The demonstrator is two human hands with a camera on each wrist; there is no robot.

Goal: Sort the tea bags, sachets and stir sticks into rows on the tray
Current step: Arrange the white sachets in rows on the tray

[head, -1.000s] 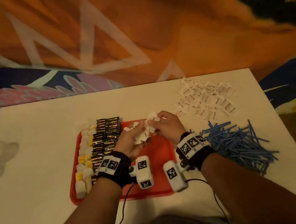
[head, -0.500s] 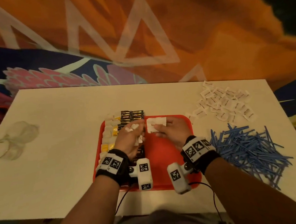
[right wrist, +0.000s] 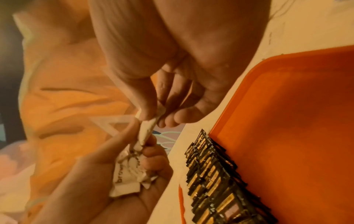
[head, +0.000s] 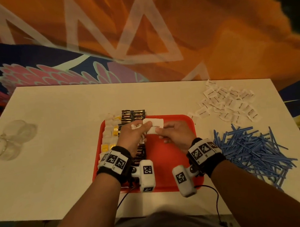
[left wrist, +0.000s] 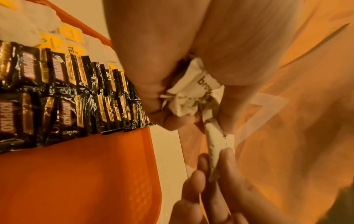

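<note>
A red tray lies in the middle of the white table. Tea bags line its left side, with a row of black coffee sachets beside them. Above the tray's far part, my left hand grips a crumpled bunch of white sugar sachets. My right hand pinches one white sugar sachet by its edge. The left hand's fingertips touch the other end of this sachet. In the right wrist view the sachet stands edge-on between the two hands.
A loose pile of white sugar sachets lies on the table at the back right. A heap of blue stir sticks lies right of the tray. A clear glass object rests at the table's left edge.
Both hands have moved from over the tray's middle to its far part. The right hand has drawn one sachet out of the left hand's bunch and holds it flatter.
</note>
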